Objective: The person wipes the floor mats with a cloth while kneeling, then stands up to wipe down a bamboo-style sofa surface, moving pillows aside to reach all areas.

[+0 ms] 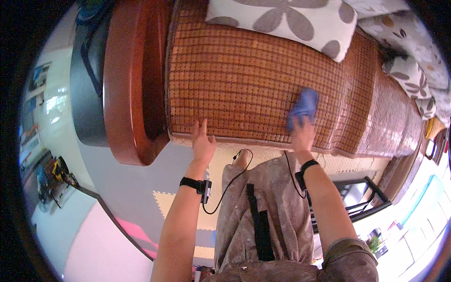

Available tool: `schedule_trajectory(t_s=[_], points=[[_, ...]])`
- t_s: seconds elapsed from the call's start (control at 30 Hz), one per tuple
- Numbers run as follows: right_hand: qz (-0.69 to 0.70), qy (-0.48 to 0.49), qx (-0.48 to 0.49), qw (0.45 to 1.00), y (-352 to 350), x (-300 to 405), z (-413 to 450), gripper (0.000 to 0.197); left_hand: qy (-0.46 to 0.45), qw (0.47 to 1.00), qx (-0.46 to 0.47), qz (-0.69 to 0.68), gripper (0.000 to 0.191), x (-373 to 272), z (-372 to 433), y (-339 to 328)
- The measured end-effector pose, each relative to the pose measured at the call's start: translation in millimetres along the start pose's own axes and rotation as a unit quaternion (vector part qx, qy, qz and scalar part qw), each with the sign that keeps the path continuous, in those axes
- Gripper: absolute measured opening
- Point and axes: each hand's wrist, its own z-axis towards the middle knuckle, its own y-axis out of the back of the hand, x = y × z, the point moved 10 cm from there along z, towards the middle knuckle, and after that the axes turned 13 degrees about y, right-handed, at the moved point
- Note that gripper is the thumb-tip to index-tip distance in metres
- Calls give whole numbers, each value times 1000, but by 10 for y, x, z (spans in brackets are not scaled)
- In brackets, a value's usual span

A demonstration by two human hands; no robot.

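Observation:
A blue cloth (307, 102) lies bunched on a brown tile-like seat mat (229, 84) that covers a long wooden seat. My right hand (303, 135) is on the near end of the cloth, blurred, with its fingers over the fabric. At the mat's front edge, further left, my left hand (203, 142) has its fingers apart and holds nothing; its fingertips reach over the mat. Each wrist wears a black strap with a device and a cable.
A curved wooden armrest (121, 84) borders the mat at left. White cushions with grey leaf patterns (285, 17) lie along the far side. A black-framed stand (370, 194) is at lower right. Grey and cream foam floor mats (137, 187) lie below.

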Motion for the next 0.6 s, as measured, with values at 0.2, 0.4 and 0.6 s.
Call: schedule_trajectory(t_s=[0.2, 0.4, 0.6], points=[[-65, -214, -113, 968, 120, -629, -252, 49, -1, 995, 52, 84, 83, -456, 72, -348], [36, 204, -58, 977, -306, 1220, -193, 35, 130, 961, 172, 174, 91, -452, 191, -334], [-6, 291, -93, 952, 68, 504, -505, 39, 44, 978, 43, 202, 84, -886, 9, -550]])
